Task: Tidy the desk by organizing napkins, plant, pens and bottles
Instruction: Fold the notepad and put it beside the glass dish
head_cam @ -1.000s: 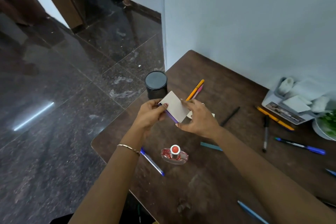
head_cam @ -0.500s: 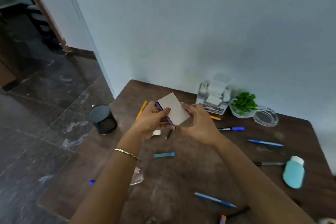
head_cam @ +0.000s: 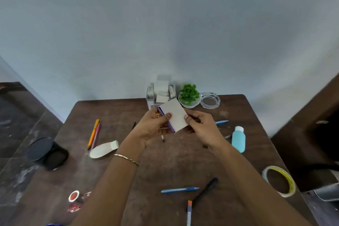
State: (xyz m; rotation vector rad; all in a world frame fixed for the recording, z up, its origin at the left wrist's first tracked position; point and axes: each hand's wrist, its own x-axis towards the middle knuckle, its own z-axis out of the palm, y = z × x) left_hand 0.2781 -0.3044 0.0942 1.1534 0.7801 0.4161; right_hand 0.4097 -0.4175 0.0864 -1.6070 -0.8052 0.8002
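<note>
Left hand [head_cam: 156, 126]: grips the white card [head_cam: 174, 115], thumb on its purple edge.
Right hand [head_cam: 201, 126]: pinches the card's other side.
Card: held above the desk [head_cam: 110, 112], just in front of the plant [head_cam: 189, 94].

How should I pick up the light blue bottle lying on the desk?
Come from above and wrap fingers across the middle of the light blue bottle. It lies on its side, white cap pointing away from you, so the wide body is probably easiest; the cap is small. The left hand and right hand both hold the white box, so free one first.
</note>
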